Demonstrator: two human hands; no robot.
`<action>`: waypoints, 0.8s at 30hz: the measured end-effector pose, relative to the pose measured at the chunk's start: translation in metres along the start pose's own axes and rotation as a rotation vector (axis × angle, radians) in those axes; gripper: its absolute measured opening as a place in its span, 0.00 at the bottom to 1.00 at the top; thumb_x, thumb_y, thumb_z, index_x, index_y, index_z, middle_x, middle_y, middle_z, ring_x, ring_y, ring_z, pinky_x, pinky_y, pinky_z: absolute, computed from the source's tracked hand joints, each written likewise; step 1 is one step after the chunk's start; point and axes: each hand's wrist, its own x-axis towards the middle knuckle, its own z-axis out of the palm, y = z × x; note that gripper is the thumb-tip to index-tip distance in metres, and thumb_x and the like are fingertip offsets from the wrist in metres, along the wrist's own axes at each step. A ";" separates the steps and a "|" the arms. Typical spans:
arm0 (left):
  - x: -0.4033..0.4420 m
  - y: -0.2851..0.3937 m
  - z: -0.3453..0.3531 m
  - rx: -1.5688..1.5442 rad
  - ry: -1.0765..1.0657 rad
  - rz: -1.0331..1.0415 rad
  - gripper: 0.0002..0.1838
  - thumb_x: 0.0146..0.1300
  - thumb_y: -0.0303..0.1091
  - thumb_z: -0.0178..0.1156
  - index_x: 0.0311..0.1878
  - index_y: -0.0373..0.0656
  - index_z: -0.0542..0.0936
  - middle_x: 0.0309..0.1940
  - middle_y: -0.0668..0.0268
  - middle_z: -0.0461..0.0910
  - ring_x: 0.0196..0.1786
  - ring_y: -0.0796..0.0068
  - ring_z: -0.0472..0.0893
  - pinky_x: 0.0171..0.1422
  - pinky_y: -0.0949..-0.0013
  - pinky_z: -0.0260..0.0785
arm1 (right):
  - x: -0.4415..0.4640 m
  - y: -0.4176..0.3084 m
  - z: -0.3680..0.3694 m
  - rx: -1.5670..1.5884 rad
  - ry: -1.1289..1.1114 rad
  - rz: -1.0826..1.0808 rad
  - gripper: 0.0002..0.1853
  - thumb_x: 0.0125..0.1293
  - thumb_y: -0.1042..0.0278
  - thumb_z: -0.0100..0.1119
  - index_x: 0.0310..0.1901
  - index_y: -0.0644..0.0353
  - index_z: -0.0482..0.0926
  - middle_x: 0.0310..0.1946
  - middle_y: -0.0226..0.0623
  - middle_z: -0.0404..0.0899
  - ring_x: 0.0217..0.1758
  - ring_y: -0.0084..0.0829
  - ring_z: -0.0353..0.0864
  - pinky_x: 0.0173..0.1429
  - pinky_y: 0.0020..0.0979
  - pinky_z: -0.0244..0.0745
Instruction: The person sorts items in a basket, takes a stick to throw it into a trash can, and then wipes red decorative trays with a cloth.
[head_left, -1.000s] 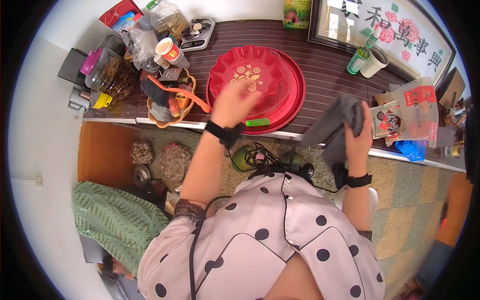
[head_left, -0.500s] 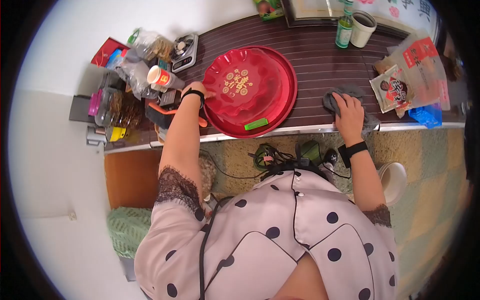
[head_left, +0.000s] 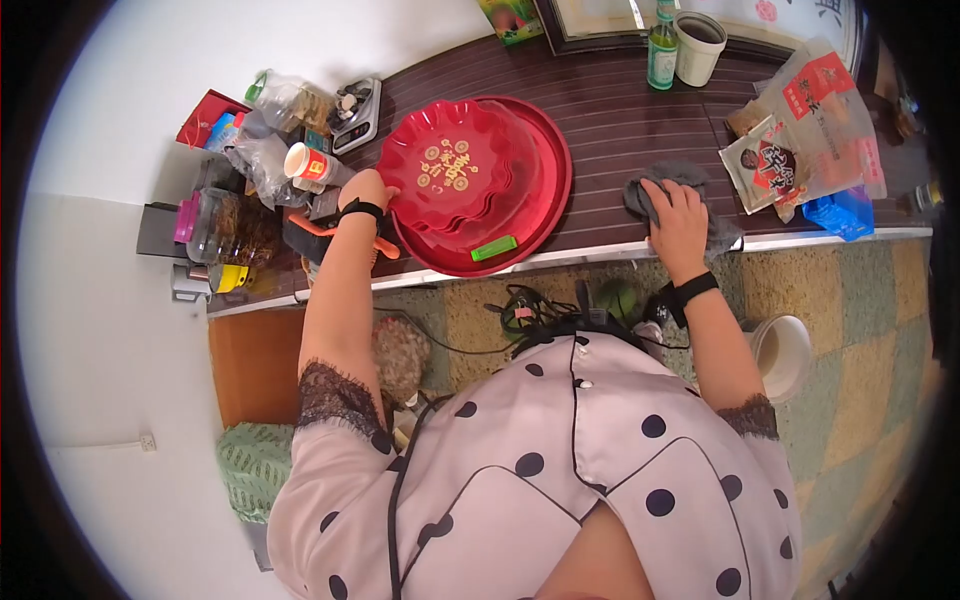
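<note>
My left hand is closed on the left rim of a red scalloped tray with gold lettering. This tray sits over similar wavy-edged layers, on a larger round red tray. Near the front of the round tray lies a small green bar-shaped object. My right hand presses on a bunched grey cloth at the table's front edge, its fingers curled over the fabric. An orange-handled tool lies by my left wrist, partly hidden.
A paper cup, a small scale and a plastic jar crowd the left side of the table. A green bottle and white cup stand at the back. Food packets lie at right; a bucket is on the floor.
The view has shifted, moving most things left in it. The scalloped tray has slid slightly left with my left hand, showing more layered edges beneath. My right hand stays on the cloth.
</note>
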 end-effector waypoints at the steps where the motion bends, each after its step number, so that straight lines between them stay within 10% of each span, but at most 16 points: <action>1: -0.002 0.000 0.002 0.001 0.067 0.029 0.23 0.58 0.54 0.66 0.30 0.39 0.83 0.29 0.59 0.84 0.34 0.61 0.85 0.43 0.59 0.75 | -0.001 -0.001 -0.001 -0.002 -0.007 0.003 0.38 0.45 0.76 0.70 0.61 0.42 0.72 0.56 0.34 0.73 0.59 0.41 0.69 0.58 0.42 0.66; 4: -0.013 0.000 -0.007 -0.004 0.143 0.037 0.25 0.55 0.53 0.68 0.46 0.41 0.83 0.45 0.54 0.84 0.50 0.53 0.82 0.52 0.55 0.75 | 0.000 -0.002 -0.004 -0.005 -0.005 0.002 0.37 0.45 0.76 0.69 0.61 0.42 0.73 0.55 0.34 0.73 0.59 0.40 0.70 0.57 0.42 0.67; 10: -0.012 -0.026 -0.006 -0.453 0.331 0.088 0.15 0.62 0.37 0.63 0.43 0.35 0.75 0.38 0.52 0.82 0.43 0.56 0.84 0.48 0.55 0.78 | -0.002 -0.001 0.000 -0.008 0.004 0.008 0.37 0.46 0.76 0.69 0.61 0.42 0.73 0.55 0.34 0.74 0.59 0.40 0.70 0.57 0.42 0.67; 13: -0.035 -0.031 -0.006 -1.523 -0.113 0.041 0.13 0.65 0.26 0.56 0.51 0.35 0.69 0.42 0.57 0.77 0.44 0.60 0.83 0.40 0.54 0.84 | -0.001 -0.001 0.001 -0.026 0.019 -0.002 0.37 0.45 0.75 0.70 0.61 0.43 0.73 0.55 0.34 0.74 0.59 0.40 0.70 0.57 0.43 0.67; 24: -0.180 0.062 0.005 -2.480 -0.292 0.415 0.20 0.60 0.16 0.52 0.57 0.39 0.70 0.52 0.60 0.77 0.53 0.60 0.79 0.52 0.55 0.77 | 0.025 0.029 -0.007 0.355 0.006 0.141 0.27 0.51 0.76 0.66 0.56 0.54 0.77 0.47 0.37 0.80 0.50 0.42 0.78 0.55 0.40 0.73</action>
